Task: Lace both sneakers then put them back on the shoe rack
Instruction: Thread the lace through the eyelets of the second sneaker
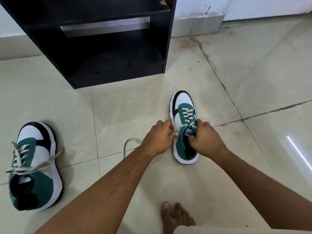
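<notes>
— Working on the near sneaker (184, 125) out on the tiled floor (118, 107), toe aimed at the shoe rack (94, 39). Left hand (157, 138) curled, finger and thumb pinching the lace end (176, 134) at the shoe's left side by the top eyelets.

— And the right hand (205, 136)?

— Closed on the tongue and collar, fingertips tucked inside the opening. Holding the shoe flat on its sole.

— Rest of that lace?

— Looping loose (129, 144) on the floor, out to the left behind the left wrist. Crossed rows already up the front of the shoe.

— Second sneaker (33, 166)?

— Well apart, down near the floor's left edge of view. Upright on its sole, laced, ends (50, 162) lying slack across the top and over its right side.

— Rack?

— Black, open shelves, standing against the far wall. Nothing seen on its lower shelf. Bare foot (175, 217) on the tiles at the near edge.
</notes>
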